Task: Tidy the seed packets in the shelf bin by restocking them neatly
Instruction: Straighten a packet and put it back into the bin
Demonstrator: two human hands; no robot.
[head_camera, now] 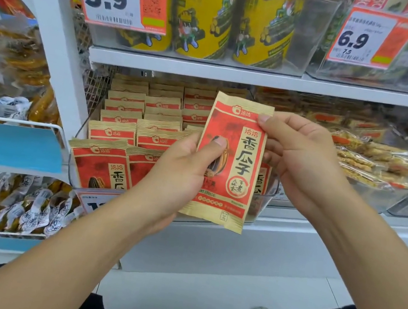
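At the centre of the frame, both hands hold one red-and-tan seed packet (228,163) upright in front of the shelf bin (266,200). The left hand (180,174) grips its left edge, thumb on the front; the right hand (302,157) pinches its upper right corner. Behind it, more packets (121,124) stand in rows inside the bin.

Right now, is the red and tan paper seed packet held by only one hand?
No, both hands hold the red and tan paper seed packet: left hand at its left edge, right hand at its upper right corner.
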